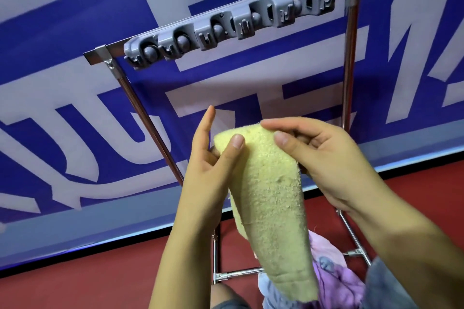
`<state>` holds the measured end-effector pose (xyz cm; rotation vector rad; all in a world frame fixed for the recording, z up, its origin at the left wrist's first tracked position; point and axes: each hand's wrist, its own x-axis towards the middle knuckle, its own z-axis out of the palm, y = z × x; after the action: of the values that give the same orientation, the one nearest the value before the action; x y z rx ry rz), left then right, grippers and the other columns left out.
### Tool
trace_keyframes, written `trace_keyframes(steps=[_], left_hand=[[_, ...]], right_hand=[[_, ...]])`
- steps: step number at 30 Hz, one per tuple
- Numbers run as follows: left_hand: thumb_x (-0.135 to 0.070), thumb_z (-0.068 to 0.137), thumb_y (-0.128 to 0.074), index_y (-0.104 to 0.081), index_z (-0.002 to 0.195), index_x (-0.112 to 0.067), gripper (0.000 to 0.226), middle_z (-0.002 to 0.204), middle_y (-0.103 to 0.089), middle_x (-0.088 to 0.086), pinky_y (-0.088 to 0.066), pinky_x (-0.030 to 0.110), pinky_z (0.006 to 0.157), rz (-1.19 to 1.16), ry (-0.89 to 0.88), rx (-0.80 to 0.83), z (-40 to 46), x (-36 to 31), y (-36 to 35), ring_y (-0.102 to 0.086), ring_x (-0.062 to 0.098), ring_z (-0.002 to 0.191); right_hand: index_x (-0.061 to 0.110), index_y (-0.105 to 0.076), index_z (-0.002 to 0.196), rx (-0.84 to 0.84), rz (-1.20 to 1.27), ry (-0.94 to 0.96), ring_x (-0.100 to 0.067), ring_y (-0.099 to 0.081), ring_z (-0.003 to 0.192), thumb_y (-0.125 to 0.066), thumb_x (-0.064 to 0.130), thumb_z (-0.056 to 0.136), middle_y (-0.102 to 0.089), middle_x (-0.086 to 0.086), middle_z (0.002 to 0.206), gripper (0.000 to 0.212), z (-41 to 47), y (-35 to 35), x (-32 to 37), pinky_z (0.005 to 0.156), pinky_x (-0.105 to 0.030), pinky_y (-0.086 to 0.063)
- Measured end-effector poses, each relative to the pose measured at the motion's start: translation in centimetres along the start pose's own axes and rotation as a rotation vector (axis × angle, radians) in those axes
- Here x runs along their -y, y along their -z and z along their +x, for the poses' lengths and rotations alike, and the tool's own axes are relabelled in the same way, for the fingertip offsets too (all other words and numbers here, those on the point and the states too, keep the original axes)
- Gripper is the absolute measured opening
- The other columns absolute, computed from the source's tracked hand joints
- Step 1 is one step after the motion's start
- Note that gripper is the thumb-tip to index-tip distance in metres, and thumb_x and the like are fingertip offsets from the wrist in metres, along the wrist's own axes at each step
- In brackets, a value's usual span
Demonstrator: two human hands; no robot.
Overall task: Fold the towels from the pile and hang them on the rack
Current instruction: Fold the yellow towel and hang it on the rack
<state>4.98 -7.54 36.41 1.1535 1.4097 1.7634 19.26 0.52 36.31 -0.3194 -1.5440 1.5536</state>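
Both hands up in front of the rack, holding one yellow towel [271,198] between them. Left hand [213,158]: thumb pressed on the front of the towel's top left corner, other fingers [204,128] straight and together behind it, pointing up, so it pinches the corner. Right hand [326,155]: thumb and forefinger pinch the top right edge, remaining fingers curled in behind. Towel is folded into a narrow strip, top edge between the two sets of fingers, rest hanging down and toward the camera past the wrists. Rack [350,63] stands beyond the fingers: chrome tube frame, two uprights, brown top bar, low crossbars near the floor. Grey plastic hook strip [233,25] clamped along the top bar, well above the fingers, nothing hung on it. Pile of towels [334,281] below the right wrist at the rack's base: purple, pink and pale blue cloth, partly hidden by the yellow strip. Floor [100,281] is red. Behind the rack a blue banner [75,83] with big pale lettering, cropped and tilted; can't read it. No brand marks legible on the rack or towel.
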Motion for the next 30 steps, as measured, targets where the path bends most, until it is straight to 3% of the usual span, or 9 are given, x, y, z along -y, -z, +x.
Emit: trace_keyframes(steps=[6,10,12,13,15,16,20,24,30], left_hand=[[-0.008,0.08,-0.07,-0.031,0.144,-0.038,0.081,0.064,-0.067,-0.002,-0.052,0.023,0.069,-0.076,-0.025,0.043,-0.7,0.0,0.4,-0.067,0.012,0.07],[-0.011,0.077,-0.065,-0.035,0.142,-0.036,0.075,0.056,-0.06,-0.004,-0.052,0.023,0.064,-0.072,-0.076,0.018,-0.3,-0.6,-0.2,-0.061,0.01,0.061],[-0.014,0.077,-0.066,-0.039,0.139,-0.038,0.072,0.061,-0.062,-0.001,-0.052,0.024,0.062,-0.067,-0.063,0.005,0.0,-0.6,-0.5,-0.061,0.012,0.062],[-0.015,0.077,-0.066,-0.04,0.138,-0.039,0.07,0.063,-0.062,0.0,-0.052,0.025,0.063,-0.063,-0.055,0.005,0.0,-0.6,-0.7,-0.061,0.013,0.063],[-0.016,0.078,-0.065,-0.041,0.137,-0.039,0.068,0.06,-0.061,-0.004,-0.051,0.024,0.062,-0.051,-0.051,-0.006,0.2,-0.3,-0.8,-0.061,0.011,0.062],[-0.016,0.078,-0.065,-0.041,0.137,-0.038,0.067,0.058,-0.06,-0.005,-0.05,0.023,0.061,-0.046,-0.056,-0.013,0.2,-0.3,-0.8,-0.06,0.009,0.061],[-0.017,0.079,-0.065,-0.042,0.137,-0.037,0.066,0.058,-0.058,-0.008,-0.05,0.024,0.063,-0.036,-0.098,-0.045,0.2,-0.4,-0.7,-0.06,0.008,0.063],[-0.017,0.079,-0.066,-0.043,0.137,-0.037,0.065,0.064,-0.061,-0.004,-0.051,0.023,0.06,-0.058,-0.106,-0.077,0.2,-1.0,-0.2,-0.061,0.01,0.065],[-0.022,0.074,-0.068,-0.034,0.141,-0.039,0.077,0.082,-0.072,-0.004,-0.052,0.033,0.08,-0.02,-0.06,-0.042,-0.3,-0.4,0.0,-0.067,0.011,0.085]], right_hand=[[0.028,-0.066,0.109,0.017,0.164,-0.082,-0.01,-0.066,0.098,-0.056,0.024,0.077,-0.072,0.001,0.103,0.033,0.5,0.3,0.0,0.085,-0.021,-0.052],[0.035,-0.054,0.124,0.158,0.001,-0.114,-0.01,-0.066,0.1,-0.056,0.034,0.077,-0.071,-0.001,0.104,0.047,0.0,1.1,0.3,0.088,-0.018,-0.05],[0.037,-0.05,0.128,0.223,-0.106,-0.099,-0.005,-0.066,0.098,-0.059,0.03,0.079,-0.07,0.011,0.103,0.05,-0.1,1.4,0.4,0.085,-0.017,-0.051],[0.037,-0.051,0.127,0.218,-0.137,-0.079,-0.006,-0.067,0.09,-0.06,0.027,0.081,-0.072,0.015,0.094,0.048,-0.1,1.6,0.4,0.081,-0.019,-0.053],[0.037,-0.059,0.119,0.154,-0.143,-0.037,-0.025,-0.068,0.088,-0.066,0.022,0.083,-0.073,-0.005,0.094,0.039,0.1,1.8,0.2,0.084,-0.038,-0.055],[0.035,-0.064,0.112,0.113,-0.123,-0.017,-0.027,-0.067,0.091,-0.067,0.02,0.081,-0.072,-0.01,0.098,0.034,0.2,1.8,0.1,0.089,-0.041,-0.054],[0.029,-0.066,0.106,0.123,-0.032,0.018,-0.008,-0.065,0.091,-0.064,0.02,0.079,-0.072,0.008,0.095,0.028,0.3,1.6,0.1,0.084,-0.022,-0.052],[0.038,-0.058,0.118,0.221,-0.163,0.05,-0.003,-0.057,0.115,-0.063,0.015,0.084,-0.062,0.016,0.123,0.041,0.0,0.8,-0.4,0.098,-0.025,-0.047],[0.03,-0.067,0.103,0.11,-0.13,0.125,0.0,-0.063,0.101,-0.057,0.005,0.088,-0.07,0.018,0.103,0.031,0.4,0.2,-0.1,0.083,-0.014,-0.047]])
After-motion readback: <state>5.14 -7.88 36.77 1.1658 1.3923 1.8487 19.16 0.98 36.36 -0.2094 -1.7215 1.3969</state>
